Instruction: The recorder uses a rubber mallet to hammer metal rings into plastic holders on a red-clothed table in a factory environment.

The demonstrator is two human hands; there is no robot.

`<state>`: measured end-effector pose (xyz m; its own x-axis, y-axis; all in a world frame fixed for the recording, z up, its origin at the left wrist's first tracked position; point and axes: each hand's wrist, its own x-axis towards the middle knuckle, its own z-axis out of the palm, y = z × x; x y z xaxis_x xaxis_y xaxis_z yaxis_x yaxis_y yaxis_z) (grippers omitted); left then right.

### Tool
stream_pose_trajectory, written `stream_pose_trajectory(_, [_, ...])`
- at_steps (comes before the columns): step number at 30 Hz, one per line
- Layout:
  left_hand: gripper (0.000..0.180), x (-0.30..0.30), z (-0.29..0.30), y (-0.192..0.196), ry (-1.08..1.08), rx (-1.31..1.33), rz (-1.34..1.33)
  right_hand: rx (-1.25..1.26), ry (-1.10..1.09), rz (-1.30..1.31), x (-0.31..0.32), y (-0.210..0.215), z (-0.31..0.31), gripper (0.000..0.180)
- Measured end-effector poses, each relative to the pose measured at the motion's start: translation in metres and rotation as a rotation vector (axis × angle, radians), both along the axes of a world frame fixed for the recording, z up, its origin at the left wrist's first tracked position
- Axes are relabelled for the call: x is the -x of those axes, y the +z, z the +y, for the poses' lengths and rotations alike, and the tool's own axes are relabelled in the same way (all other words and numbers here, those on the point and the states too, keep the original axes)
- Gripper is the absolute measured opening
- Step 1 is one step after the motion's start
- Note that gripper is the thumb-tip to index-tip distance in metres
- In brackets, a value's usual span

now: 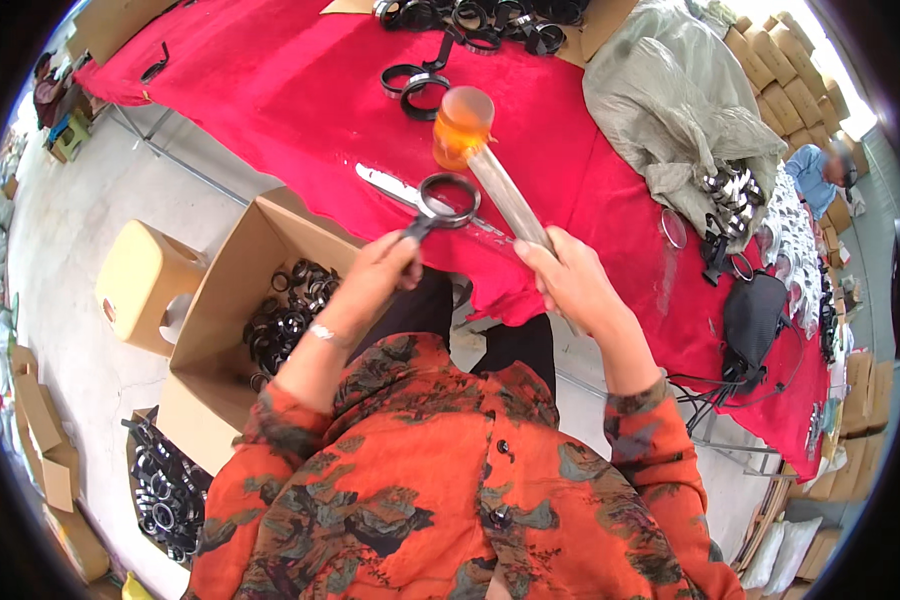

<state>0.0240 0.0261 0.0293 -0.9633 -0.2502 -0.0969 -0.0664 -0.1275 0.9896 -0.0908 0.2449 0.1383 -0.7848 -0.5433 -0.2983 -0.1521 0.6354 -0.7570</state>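
Note:
My left hand (pixel 385 268) is closed round the short handle of a black ring (pixel 423 228), whose round frame points away from me over the red-covered table. In my right hand (pixel 577 280) is a mallet (pixel 510 195) with an orange head and a pale, wooden-looking handle. The mallet head is raised beyond the ring and slightly to its right, apart from it in the picture. Under the ring lies a flat, shiny silvery strip (pixel 385 184) near the table's front edge. Two more black rings (pixel 425 98) rest on the cloth just beyond the mallet head.
The red cloth (pixel 300 90) covers the table. More black rings (pixel 485 30) fill an open carton at the far edge. A grey sack (pixel 660 90), metal parts (pixel 735 200) and a black pouch (pixel 755 325) lie right. A carton (pixel 215 330) of black rings stands left, beside a yellow stool (pixel 145 285).

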Motion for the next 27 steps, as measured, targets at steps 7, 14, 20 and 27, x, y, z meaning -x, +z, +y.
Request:
stream_pose_trajectory(7, [0.026, -0.106, -0.111, -0.011, 0.3, 0.703, -0.356, 0.003, -0.118, 0.187, -0.007, -0.033, 0.087, 0.037])
stream_pose_trajectory(14, [0.031, 0.058, -0.041, 0.069, 0.271, 0.867, 0.021, 0.132, -0.266, 0.011, -0.031, -0.054, 0.074, 0.037])
stream_pose_trajectory(20, [0.042, 0.193, -0.005, 0.06, 0.226, 1.35, -0.099, 0.104, -0.156, 0.145, -0.044, -0.07, 0.08, 0.036])
stream_pose_trajectory(27, [0.016, 0.143, -0.004, 0.063, 0.129, 0.808, -0.05, 0.33, -0.233, -0.231, -0.045, -0.073, 0.088, 0.029])
